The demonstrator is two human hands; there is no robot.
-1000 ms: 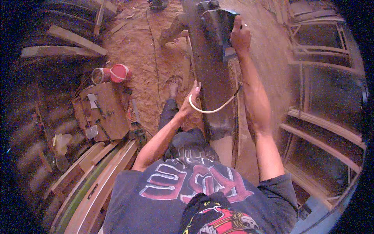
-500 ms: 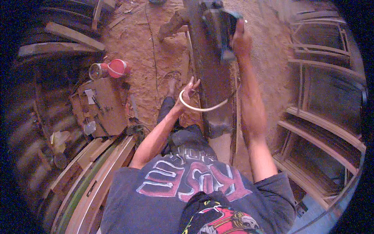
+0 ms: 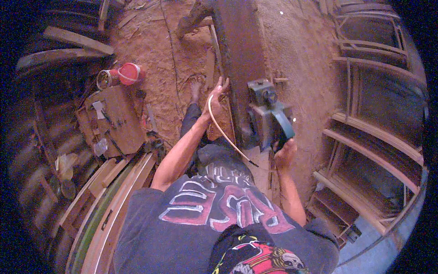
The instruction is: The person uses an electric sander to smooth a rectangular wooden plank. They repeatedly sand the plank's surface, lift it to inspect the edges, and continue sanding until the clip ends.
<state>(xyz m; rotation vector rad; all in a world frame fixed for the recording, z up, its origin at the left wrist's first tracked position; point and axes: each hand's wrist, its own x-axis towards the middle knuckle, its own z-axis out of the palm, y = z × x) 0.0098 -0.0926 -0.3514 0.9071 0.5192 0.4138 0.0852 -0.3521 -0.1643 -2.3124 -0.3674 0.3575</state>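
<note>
My right hand (image 3: 285, 154) is closed round the handle of an electric hand planer (image 3: 268, 108), dark with a blue-green handle. The planer is at the near end of a long, dark brown wooden beam (image 3: 244, 45), over its right side. To the beam's left, my left hand (image 3: 216, 104) has a pale power cord (image 3: 227, 137) caught in its grip, some fingertips pointing away from me. From there the cord curves down to the right, toward the planer; its dark end passes over a paler strip of wood.
Shavings cover the floor (image 3: 150, 36). To the left stand a red bucket (image 3: 129, 74), a jar (image 3: 106, 79) and a wooden box (image 3: 116, 123), with stacked boards (image 3: 98, 214) nearer me. Wooden frames (image 3: 374, 137) line the right side. A rough log support (image 3: 194, 20) juts out beside the beam.
My right hand has drawn the planer back toward me along the beam, from its far part to the near end. The cord's loop has loosened and hangs lower; my left hand stays beside the beam.
</note>
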